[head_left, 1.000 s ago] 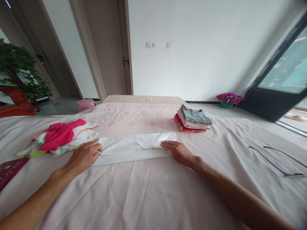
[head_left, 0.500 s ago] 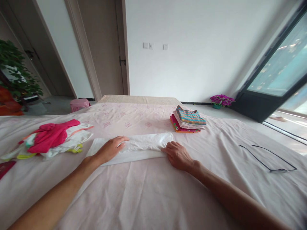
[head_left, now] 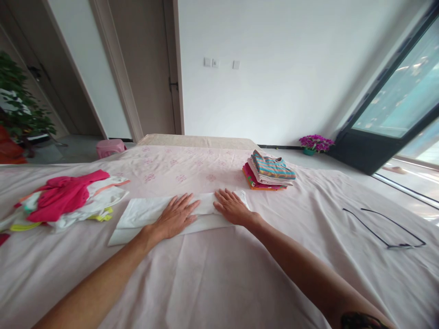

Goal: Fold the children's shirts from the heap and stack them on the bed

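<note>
A white garment (head_left: 140, 212), folded into a long strip, lies across the pale pink sheet (head_left: 206, 274) in front of me. My left hand (head_left: 178, 214) rests flat on its middle, fingers spread. Toward the garment's right end, my right hand (head_left: 233, 206) also presses flat on the cloth with fingers stretched out. Neither hand grips anything. Parts of the garment are hidden under both palms. Beyond my right hand stands a stack of folded clothes (head_left: 269, 171), with a striped blue and grey top uppermost.
A loose pile of clothes (head_left: 68, 196), pink, white and yellow, lies at the left. Eyeglasses (head_left: 387, 230) sit on the sheet at the right. Past the bed are a pink stool (head_left: 110, 148) and a pot of purple flowers (head_left: 315, 143).
My right hand has uncurled from the garment's right end and moved left onto it, lying flat. My left hand has slid right and spread its fingers. The garment looks flatter.
</note>
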A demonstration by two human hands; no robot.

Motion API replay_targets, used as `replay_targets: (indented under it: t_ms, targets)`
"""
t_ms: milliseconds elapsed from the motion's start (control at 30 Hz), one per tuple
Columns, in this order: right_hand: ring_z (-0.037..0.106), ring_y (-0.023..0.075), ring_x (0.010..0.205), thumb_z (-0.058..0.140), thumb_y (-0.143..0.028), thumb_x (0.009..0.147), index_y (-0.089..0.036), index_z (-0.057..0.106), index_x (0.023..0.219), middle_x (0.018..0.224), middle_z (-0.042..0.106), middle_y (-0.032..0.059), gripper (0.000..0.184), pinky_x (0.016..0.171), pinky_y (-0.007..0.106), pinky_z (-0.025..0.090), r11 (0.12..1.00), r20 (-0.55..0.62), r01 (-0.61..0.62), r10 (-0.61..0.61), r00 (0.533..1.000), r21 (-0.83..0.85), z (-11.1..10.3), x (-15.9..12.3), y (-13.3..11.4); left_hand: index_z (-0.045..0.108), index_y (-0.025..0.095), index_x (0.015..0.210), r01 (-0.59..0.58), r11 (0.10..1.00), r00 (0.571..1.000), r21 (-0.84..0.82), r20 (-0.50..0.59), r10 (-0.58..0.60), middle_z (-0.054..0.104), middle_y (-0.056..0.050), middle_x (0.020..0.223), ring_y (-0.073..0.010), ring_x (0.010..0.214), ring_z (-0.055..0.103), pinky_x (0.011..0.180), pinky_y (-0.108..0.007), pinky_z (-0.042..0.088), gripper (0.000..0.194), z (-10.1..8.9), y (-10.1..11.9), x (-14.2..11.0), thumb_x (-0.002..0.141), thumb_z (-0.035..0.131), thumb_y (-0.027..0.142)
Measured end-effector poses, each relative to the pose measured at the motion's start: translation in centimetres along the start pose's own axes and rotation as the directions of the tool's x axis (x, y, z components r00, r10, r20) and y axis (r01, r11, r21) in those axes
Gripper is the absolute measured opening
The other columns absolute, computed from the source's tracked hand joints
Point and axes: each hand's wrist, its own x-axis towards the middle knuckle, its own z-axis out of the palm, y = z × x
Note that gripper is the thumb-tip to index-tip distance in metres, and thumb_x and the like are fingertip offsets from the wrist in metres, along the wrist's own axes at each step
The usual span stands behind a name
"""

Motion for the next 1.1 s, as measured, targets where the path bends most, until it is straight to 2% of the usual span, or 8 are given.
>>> replay_targets:
  t_ms: [133,333,433,533,733,833,1000,1100]
  targets:
    - [0.015,0.0276,0.150,0.023,-0.046,0.104,-0.018,0.025,0.157,0.162,0.021,0.0117,0.060,0.119,0.050,0.019,0.998,0.022,-0.057,0.058,0.998,-0.024,1.5,-0.3,2.3,0.037,0.033,0.151,0.066,0.998,0.998,0.014,0.006,-0.066,0.029,-0.005,0.161,-0.0239,0.149,0.023,0.120,-0.049,0.016,0.054,-0.3,-2.0,-1.7,0.100,0.026,0.050]
    - [0.020,0.0273,0.149,0.025,-0.048,0.103,-0.016,0.029,0.155,0.161,0.022,0.0126,0.062,0.120,0.045,0.020,0.991,-0.042,-0.132,0.131,0.990,-0.029,1.8,-1.0,3.4,0.039,0.027,0.150,0.305,0.949,0.952,0.076,-0.043,-0.303,0.032,-0.010,0.160,-0.0274,0.148,0.026,0.118,-0.051,0.018,0.055,-0.8,-6.0,-5.4,0.099,0.031,0.044]
    - [0.022,0.0273,0.149,0.028,-0.048,0.102,-0.016,0.031,0.155,0.161,0.025,0.0118,0.062,0.120,0.045,0.020,0.990,-0.070,-0.140,0.138,0.988,-0.032,1.9,-1.1,3.2,0.040,0.026,0.150,0.424,0.897,0.904,0.122,-0.104,-0.414,0.036,-0.011,0.158,-0.0291,0.146,0.029,0.117,-0.053,0.018,0.055,-0.7,-7.4,-7.4,0.098,0.031,0.042]
    - [0.024,0.0272,0.148,0.028,-0.049,0.102,-0.017,0.032,0.154,0.160,0.026,0.0111,0.061,0.120,0.044,0.020,0.989,-0.089,-0.144,0.141,0.986,-0.031,2.1,-1.2,3.2,0.041,0.023,0.149,0.550,0.819,0.833,0.166,-0.174,-0.524,0.038,-0.014,0.156,-0.0331,0.143,0.034,0.114,-0.056,0.022,0.055,-0.6,-8.4,-9.0,0.098,0.028,0.039]
    - [0.025,0.0268,0.148,0.030,-0.049,0.102,-0.018,0.034,0.154,0.159,0.030,0.0103,0.061,0.120,0.045,0.019,0.989,-0.118,-0.145,0.145,0.982,0.003,2.4,-1.2,3.4,0.050,0.011,0.138,0.659,0.737,0.746,0.148,-0.253,-0.616,0.055,-0.018,0.140,-0.0276,0.132,0.049,0.109,-0.039,0.035,0.053,-1.7,-9.8,-10.6,0.094,0.032,0.033]
    - [0.026,0.0268,0.147,0.030,-0.049,0.102,-0.017,0.035,0.153,0.159,0.031,0.0099,0.061,0.120,0.044,0.019,0.989,-0.115,-0.146,0.148,0.982,0.022,2.3,-1.2,3.4,0.056,0.011,0.130,0.726,0.687,0.678,0.044,-0.215,-0.703,0.064,-0.019,0.128,-0.0308,0.122,0.057,0.103,-0.039,0.040,0.053,-3.1,-10.4,-11.1,0.089,0.043,0.041]
    - [0.027,0.0251,0.147,0.032,-0.048,0.101,-0.018,0.036,0.152,0.158,0.033,0.0095,0.059,0.119,0.044,0.020,0.988,-0.119,-0.148,0.153,0.981,0.046,2.2,-1.2,3.5,0.063,0.014,0.113,0.810,0.570,0.572,-0.135,-0.028,-0.820,0.071,-0.016,0.110,-0.0349,0.105,0.066,0.085,-0.038,0.047,0.060,-5.1,-11.5,-11.2,0.073,0.060,0.058]
    - [0.028,0.0250,0.146,0.032,-0.048,0.101,-0.019,0.036,0.152,0.158,0.034,0.0101,0.059,0.119,0.045,0.020,0.989,-0.131,-0.141,0.146,0.981,0.051,2.3,-1.2,3.6,0.066,0.016,0.090,0.838,0.489,0.515,-0.242,0.054,-0.855,0.072,-0.011,0.084,-0.0383,0.095,0.067,0.075,-0.037,0.046,0.051,-5.7,-11.7,-10.6,0.060,0.070,0.057]
